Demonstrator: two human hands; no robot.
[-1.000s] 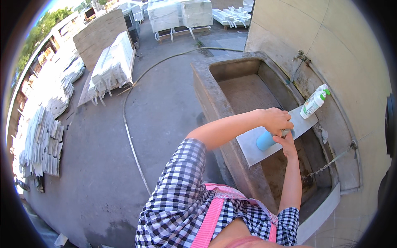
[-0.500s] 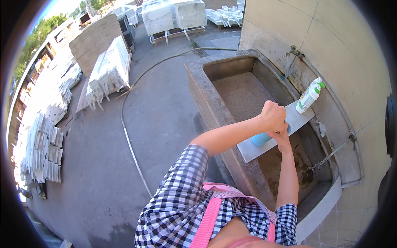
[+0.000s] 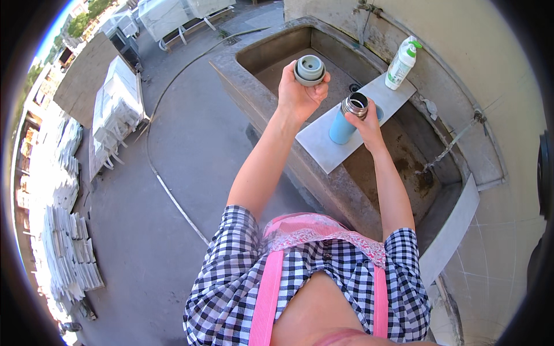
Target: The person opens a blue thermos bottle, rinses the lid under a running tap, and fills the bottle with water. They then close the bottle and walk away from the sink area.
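My left hand (image 3: 299,95) is raised over the sink's near rim, fingers wrapped around a grey-green bottle lid (image 3: 310,70), its recessed round inside facing up. My right hand (image 3: 367,124) grips a light blue thermos bottle (image 3: 341,129) just below its bare steel neck. The bottle's mouth is uncovered, and its base appears to rest on a white stone board (image 3: 322,149) laid across the sink. Something blue (image 3: 379,112) shows partly behind my right fingers; I cannot make out what it is.
A white pump bottle (image 3: 401,63) with a green top stands at the board's far end. Around it is a deep stone sink (image 3: 254,95) against a tiled wall. From a tap (image 3: 478,117), water runs into the near basin. A hose (image 3: 167,187) crosses the floor; stacked slabs (image 3: 69,254) lie left.
My left hand has lifted the lid off the thermos and moved left, turning its inside upward. The steel neck is now exposed. My right hand stays on the bottle; the whole view has shifted.
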